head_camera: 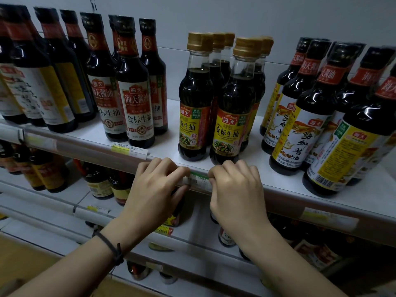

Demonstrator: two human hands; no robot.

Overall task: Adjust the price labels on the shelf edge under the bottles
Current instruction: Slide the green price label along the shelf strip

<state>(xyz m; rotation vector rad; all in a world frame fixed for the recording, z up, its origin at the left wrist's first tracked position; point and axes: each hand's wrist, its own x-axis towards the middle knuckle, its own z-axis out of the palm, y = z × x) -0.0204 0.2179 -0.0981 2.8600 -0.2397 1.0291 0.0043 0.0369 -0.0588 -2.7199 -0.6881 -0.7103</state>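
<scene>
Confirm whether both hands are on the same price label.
Yes: the left hand and right hand pinch opposite ends of one green-edged label on the shelf edge, below the gold-capped bottles.

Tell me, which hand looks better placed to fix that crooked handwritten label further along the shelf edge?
Probably the left hand. Both hands pinch the green-edged label, but the handwritten label sticks up out of the shelf edge just beyond the left hand's knuckles. The right hand would have to cross over.

Lower shelves — jars, seemingly
</scene>
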